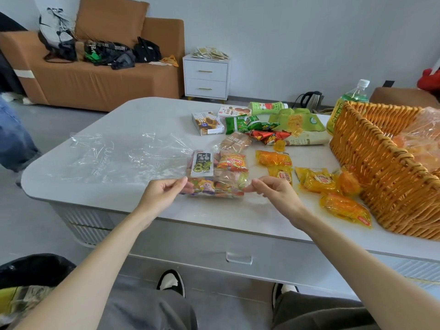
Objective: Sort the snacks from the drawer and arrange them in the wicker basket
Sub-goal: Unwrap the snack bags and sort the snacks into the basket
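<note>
A clear plastic bag (219, 172) packed with small mixed snack packets lies on the white table (147, 115) in front of me. My left hand (164, 194) pinches the bag's near left corner. My right hand (273, 191) pinches its near right corner. The wicker basket (381, 167) stands at the table's right end, with orange-wrapped snacks inside. Yellow-orange snack packets (316, 179) lie loose between the bag and the basket. Green and red packets (259, 129) and two small boxes (207, 123) lie farther back.
An empty sheet of clear plastic (114, 156) is spread on the table's left half. A green bottle (342, 103) stands behind the basket. The table's drawer (238, 256) below me is closed. A brown sofa and a white nightstand stand beyond.
</note>
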### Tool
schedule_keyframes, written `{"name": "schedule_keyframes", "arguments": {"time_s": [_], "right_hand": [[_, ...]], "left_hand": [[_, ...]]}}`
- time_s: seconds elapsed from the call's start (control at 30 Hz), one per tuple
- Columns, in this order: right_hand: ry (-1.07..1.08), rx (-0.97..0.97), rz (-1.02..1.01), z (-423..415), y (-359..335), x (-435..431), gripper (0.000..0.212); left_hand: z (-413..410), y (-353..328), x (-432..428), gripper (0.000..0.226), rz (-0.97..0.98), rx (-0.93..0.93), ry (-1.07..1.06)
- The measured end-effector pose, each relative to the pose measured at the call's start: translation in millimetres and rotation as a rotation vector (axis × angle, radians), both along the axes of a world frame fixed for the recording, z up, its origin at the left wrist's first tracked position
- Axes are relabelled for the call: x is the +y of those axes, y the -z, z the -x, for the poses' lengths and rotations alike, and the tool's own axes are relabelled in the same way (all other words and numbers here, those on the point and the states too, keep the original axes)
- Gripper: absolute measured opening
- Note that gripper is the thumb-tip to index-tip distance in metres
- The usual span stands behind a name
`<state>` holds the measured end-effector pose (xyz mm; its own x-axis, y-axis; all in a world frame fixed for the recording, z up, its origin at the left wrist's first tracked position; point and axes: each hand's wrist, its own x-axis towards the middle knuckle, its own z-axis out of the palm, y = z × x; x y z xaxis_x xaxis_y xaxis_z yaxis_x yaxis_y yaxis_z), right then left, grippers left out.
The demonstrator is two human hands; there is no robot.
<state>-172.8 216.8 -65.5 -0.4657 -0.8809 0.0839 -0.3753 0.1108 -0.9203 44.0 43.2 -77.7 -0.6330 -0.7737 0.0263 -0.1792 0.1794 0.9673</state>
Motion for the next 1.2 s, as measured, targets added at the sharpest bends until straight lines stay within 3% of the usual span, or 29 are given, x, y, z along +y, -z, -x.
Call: {"name": "schedule_keyframes", "arguments": {"time_s": [0.27, 0.47, 0.67, 0.8, 0.97, 1.07, 1.2], "right_hand": [[0.206, -0.152, -0.028, 3, 9, -12, 0.026], [0.301, -0.227, -0.019, 7, 4, -10, 0.022], [0.283, -0.184, 0.145, 0, -8, -6, 0.018], [0.229, -0.186, 0.224, -8, -17, -6, 0.018], [0.3, -0.201, 0.097, -13, -5, -10, 0.022], [0.384, -0.1, -0.048, -12, 10, -13, 0.023], [0.413, 0.099, -0.169, -14, 16, -17, 0.023]], "left_hand": [[3, 0, -2, 0.01, -0.116, -0.023, -0.191], [-1, -5, -3, 0.012, 0.033, -0.048, -0.324], [6, -16, -1, 0.009, -0.119, 0.196, -0.262], [7, -26, 0, 0.013, -0.08, 0.259, -0.301], [8, -16, 4, 0.024, 0.185, -0.067, -0.272], [11, -2, 3, 0.026, 0.253, -0.27, -0.249], [17, 8, 5, 0.024, 0.49, -0.581, -0.26]]}}
